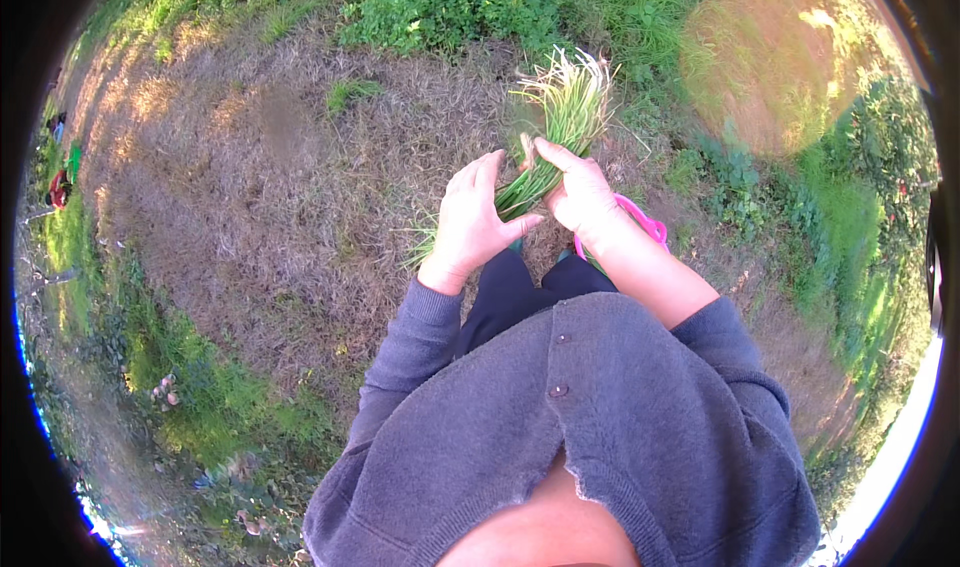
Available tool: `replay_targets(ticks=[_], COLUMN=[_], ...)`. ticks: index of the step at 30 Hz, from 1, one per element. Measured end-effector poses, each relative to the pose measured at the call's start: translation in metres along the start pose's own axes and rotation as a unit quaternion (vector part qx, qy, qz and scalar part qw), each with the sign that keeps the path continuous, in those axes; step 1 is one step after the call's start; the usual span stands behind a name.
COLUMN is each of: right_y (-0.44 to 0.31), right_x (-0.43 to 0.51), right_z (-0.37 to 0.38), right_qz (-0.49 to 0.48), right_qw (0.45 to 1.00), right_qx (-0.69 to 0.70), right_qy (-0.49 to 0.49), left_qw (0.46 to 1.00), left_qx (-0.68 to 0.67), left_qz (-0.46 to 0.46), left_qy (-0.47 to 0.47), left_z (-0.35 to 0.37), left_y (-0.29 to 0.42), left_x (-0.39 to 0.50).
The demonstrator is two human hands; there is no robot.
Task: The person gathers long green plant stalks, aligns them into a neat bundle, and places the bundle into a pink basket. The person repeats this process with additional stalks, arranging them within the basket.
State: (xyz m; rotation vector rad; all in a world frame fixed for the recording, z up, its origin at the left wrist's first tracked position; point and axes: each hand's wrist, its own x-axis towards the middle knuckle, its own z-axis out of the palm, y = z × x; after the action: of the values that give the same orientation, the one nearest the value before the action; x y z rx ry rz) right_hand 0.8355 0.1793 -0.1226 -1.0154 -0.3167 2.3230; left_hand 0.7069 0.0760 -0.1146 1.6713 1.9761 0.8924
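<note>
A bundle of long green stalks, probably garlic chives or scallions, slants across in front of me. Its pale, whitish ends point up and away; thin green leaf tips show past my left wrist. My right hand grips the bundle near its middle, thumb on top. Beside that thumb is a twisted, tan strand, seemingly a tie of dry plant fibre. My left hand lies over the leafy half, thumb and fingers spread to either side. Whether it grips is hidden by the palm.
A pink plastic rim with a handle, perhaps of a basket, shows below my right forearm. Dry straw-covered ground surrounds my feet. Leafy weeds grow ahead, with bushes at the right. Red and green objects lie far left.
</note>
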Motion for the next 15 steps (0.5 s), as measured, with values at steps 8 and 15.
replay_targets(ticks=[8, 15], right_y=[0.016, -0.001], right_x=[-0.012, -0.043], right_z=[0.021, 0.027], right_qz=[-0.015, -0.050], right_qw=[0.996, 0.986], right_qx=[0.022, -0.116], right_qy=[-0.079, -0.112], left_qw=[0.979, 0.944], left_qx=[-0.146, -0.262], left_qz=[-0.129, -0.192], left_qy=[-0.057, -0.057], left_z=[0.004, -0.004], left_y=[0.011, 0.017], left_x=[-0.009, -0.026])
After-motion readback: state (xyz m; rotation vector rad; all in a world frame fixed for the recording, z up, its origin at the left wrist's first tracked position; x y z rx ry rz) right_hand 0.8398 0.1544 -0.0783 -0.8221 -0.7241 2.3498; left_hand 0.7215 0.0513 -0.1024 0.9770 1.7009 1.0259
